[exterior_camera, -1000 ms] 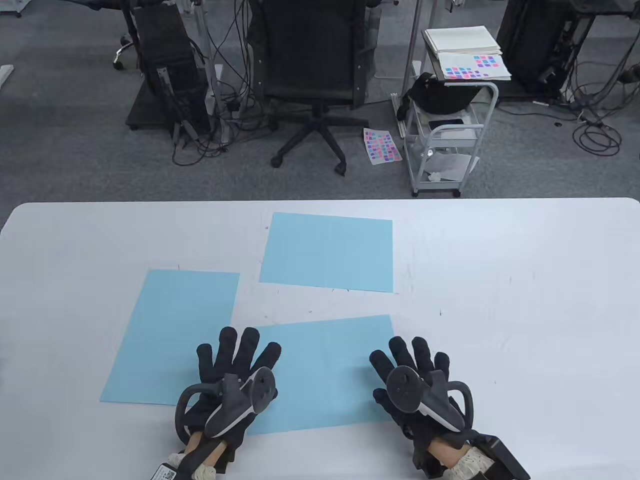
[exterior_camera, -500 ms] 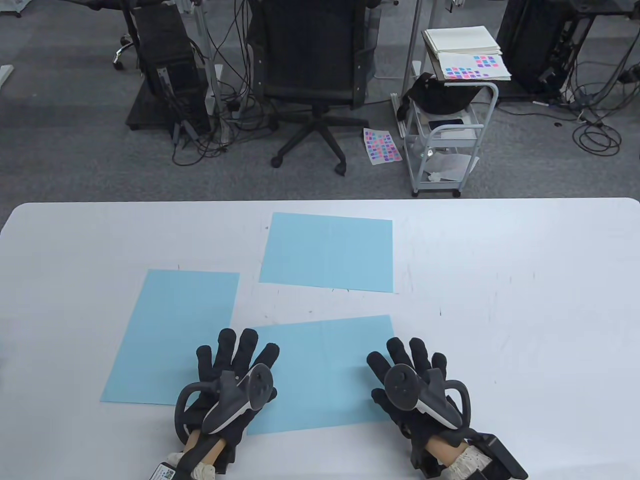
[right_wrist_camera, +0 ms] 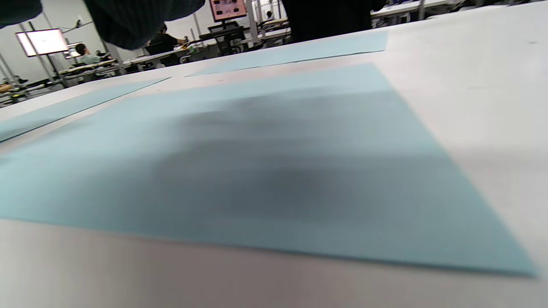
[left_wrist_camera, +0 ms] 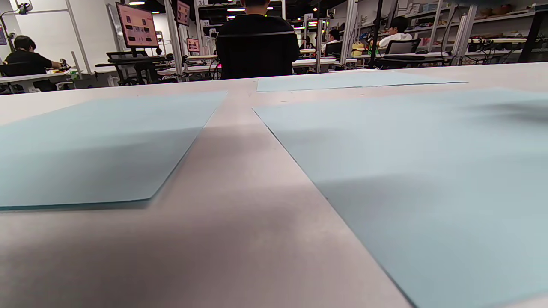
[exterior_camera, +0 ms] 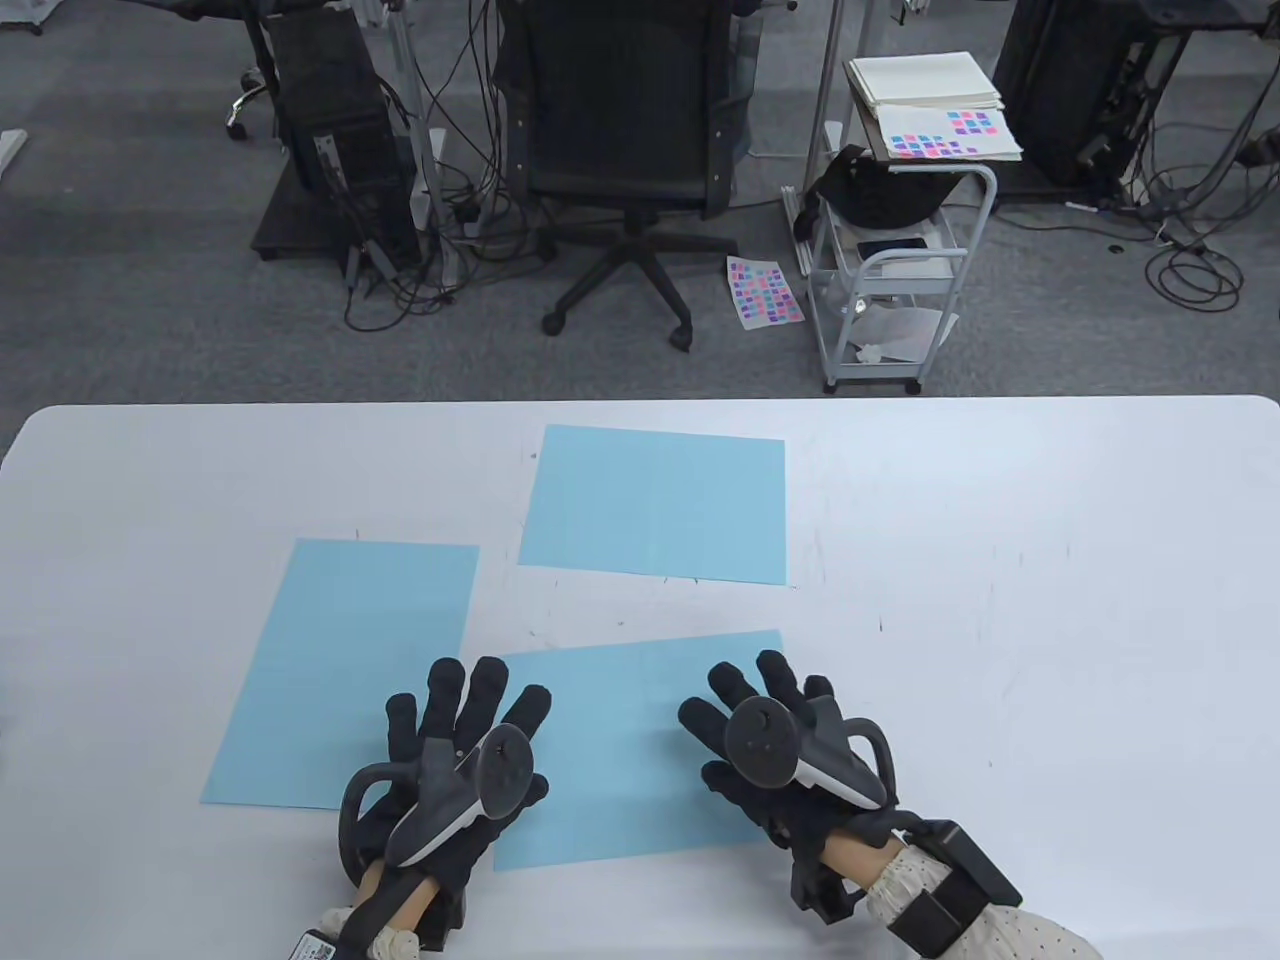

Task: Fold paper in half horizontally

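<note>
A light blue paper sheet (exterior_camera: 630,720) lies flat at the near middle of the white table (exterior_camera: 1000,600). My left hand (exterior_camera: 465,715) lies with fingers spread over its left edge and the gap to the neighbouring sheet. My right hand (exterior_camera: 755,700) lies with fingers spread over the sheet's right part. Neither hand grips anything. The sheet fills the right of the left wrist view (left_wrist_camera: 428,171) and the middle of the right wrist view (right_wrist_camera: 257,171). Dark gloved fingertips (right_wrist_camera: 137,17) show at the top of the right wrist view.
A second blue sheet (exterior_camera: 345,670) lies to the left, a third blue sheet (exterior_camera: 655,505) further back at the middle. Beyond the table's far edge stand an office chair (exterior_camera: 625,150) and a small white cart (exterior_camera: 900,260).
My right hand has slid left across the near sheet, from its right edge toward the middle. My left hand has shifted slightly left and nearer. The sheets have not moved.
</note>
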The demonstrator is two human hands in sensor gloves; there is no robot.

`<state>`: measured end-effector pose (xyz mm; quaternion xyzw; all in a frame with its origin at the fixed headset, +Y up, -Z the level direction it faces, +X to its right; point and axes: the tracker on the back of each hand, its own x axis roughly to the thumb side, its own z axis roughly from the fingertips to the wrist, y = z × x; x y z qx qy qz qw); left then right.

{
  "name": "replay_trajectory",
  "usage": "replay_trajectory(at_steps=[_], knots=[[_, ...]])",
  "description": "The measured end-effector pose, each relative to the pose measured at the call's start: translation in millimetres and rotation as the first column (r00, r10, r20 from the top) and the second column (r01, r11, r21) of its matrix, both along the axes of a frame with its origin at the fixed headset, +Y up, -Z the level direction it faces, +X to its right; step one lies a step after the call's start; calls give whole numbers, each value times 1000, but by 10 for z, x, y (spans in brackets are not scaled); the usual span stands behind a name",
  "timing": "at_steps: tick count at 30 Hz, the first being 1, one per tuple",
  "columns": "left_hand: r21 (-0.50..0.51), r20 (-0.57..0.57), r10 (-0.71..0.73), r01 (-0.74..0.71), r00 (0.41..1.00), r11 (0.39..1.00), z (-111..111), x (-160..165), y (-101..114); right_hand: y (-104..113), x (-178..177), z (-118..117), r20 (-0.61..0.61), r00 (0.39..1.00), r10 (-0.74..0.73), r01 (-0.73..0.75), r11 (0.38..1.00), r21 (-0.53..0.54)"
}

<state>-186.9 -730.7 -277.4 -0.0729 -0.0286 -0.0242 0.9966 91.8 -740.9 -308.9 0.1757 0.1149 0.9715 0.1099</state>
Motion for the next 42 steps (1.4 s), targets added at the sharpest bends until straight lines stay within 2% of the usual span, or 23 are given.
replay_trajectory(at_steps=[5,13,18,26,32,36,42], knots=[[-7,-8,2,-2,1000,1000,-3,-36,-5,-51,-232,-138,-114,993,13,-21,997,-68],[-19,-13,22,-23,1000,1000,-24,-87,-8,-217,-609,-458,-272,953,135,-171,979,-114],[-17,-23,28,-29,999,999,-37,-124,-4,-277,-716,-576,-314,933,174,-223,967,-125],[-21,-31,33,-34,999,999,-36,-158,3,-346,-692,-673,-323,929,181,-254,947,-198],[-24,-34,37,-37,999,999,-37,-170,2,-337,-577,-719,-268,944,192,-255,940,-225],[-23,-34,32,-33,999,999,-37,-176,1,-318,-500,-722,-235,949,209,-258,944,-205],[-35,-39,30,-32,999,999,-38,-185,2,-315,-500,-662,-205,952,229,-255,961,-111]])
